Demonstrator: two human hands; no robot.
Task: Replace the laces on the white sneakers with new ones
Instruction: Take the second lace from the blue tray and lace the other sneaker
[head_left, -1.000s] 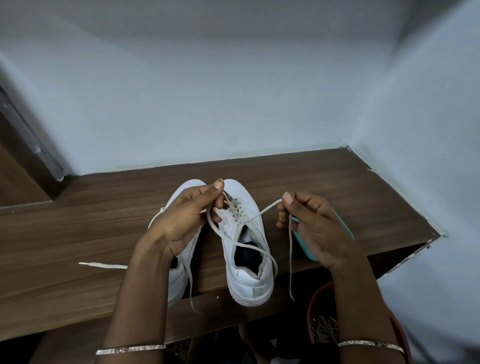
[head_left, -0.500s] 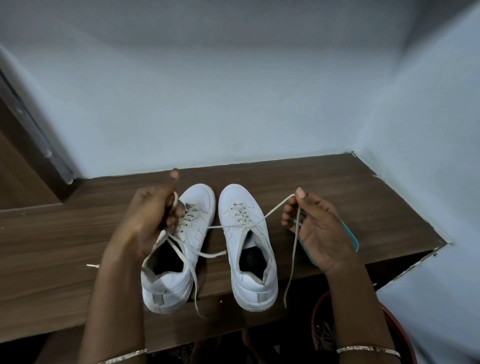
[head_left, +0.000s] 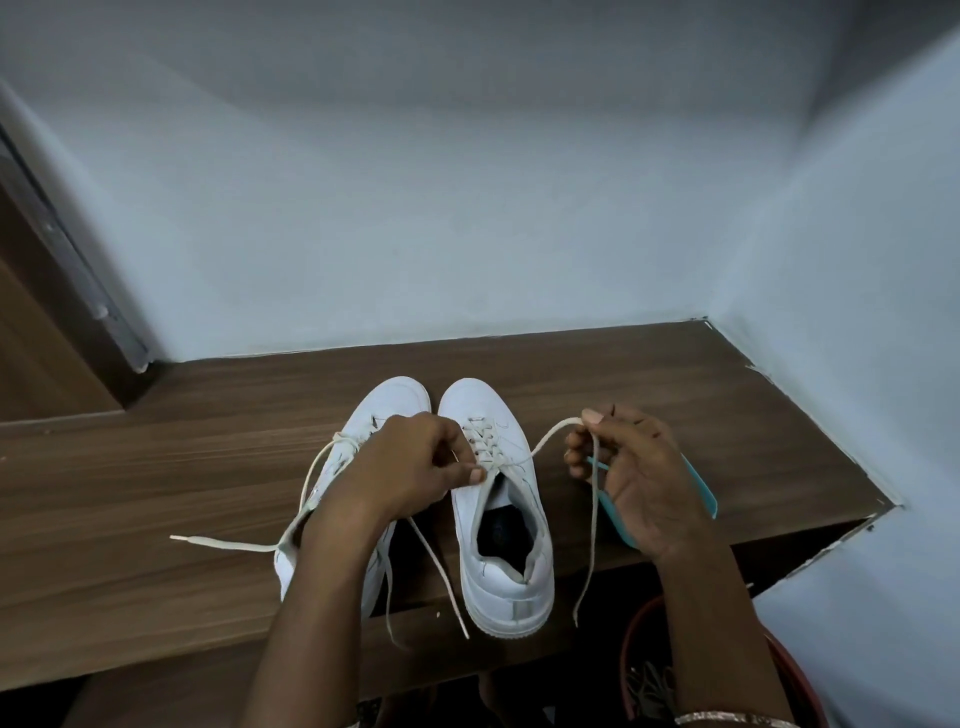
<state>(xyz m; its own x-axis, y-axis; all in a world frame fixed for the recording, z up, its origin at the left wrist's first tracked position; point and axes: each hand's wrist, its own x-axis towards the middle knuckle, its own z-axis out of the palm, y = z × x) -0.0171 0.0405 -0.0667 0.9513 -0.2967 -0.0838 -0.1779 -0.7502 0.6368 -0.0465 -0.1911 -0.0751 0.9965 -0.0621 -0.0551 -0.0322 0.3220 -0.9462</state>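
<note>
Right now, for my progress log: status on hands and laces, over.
Left hand pinches lace at eyelets of right sneaker. Right hand holds up a strand from that sneaker. Teal object under right hand, beside the sneakers.

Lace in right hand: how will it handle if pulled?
Likely floppy: the lace bends loosely from the right sneaker to the right hand, its free end dangling. Probably light: a fingertip pinch holds it. Threaded through eyelets, so pulls may drag.

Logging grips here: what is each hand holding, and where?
Right hand pinches the lace partway along its free end; left hand pinches it at the right sneaker's eyelets.
</note>
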